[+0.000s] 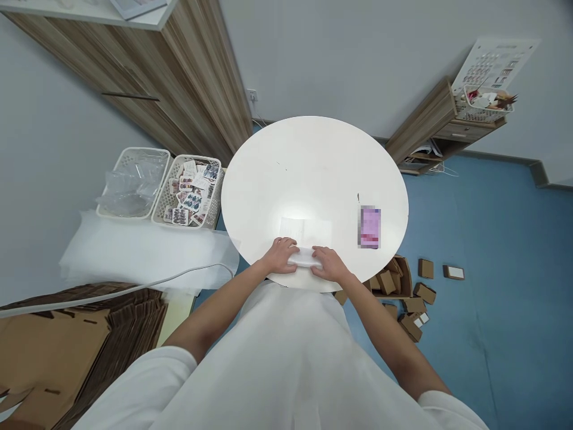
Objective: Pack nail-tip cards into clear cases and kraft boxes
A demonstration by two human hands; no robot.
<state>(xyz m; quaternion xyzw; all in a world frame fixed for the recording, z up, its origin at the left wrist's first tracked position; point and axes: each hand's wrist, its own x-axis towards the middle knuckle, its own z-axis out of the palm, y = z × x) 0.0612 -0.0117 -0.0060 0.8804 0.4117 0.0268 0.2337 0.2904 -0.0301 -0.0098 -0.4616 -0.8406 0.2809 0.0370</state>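
Observation:
My left hand [281, 255] and my right hand [329, 264] rest side by side at the near edge of a round white table [313, 167]. Both are closed on a small white soft packet [304, 257] held between them, its ends under my fingers. Just beyond the packet lies a thin white sheet [298, 228] flat on the tabletop. A pink and purple card-like item [369, 227] lies to the right of my hands on the table, apart from them.
Two white baskets stand to the left: one with clear bags [132, 182], one with small printed cards [190, 191]. White foam sheets [143, 251] and flat cardboard [76, 334] lie nearer left. Small brown boxes [403, 292] are scattered on the blue floor, right. Wooden cabinets stand behind.

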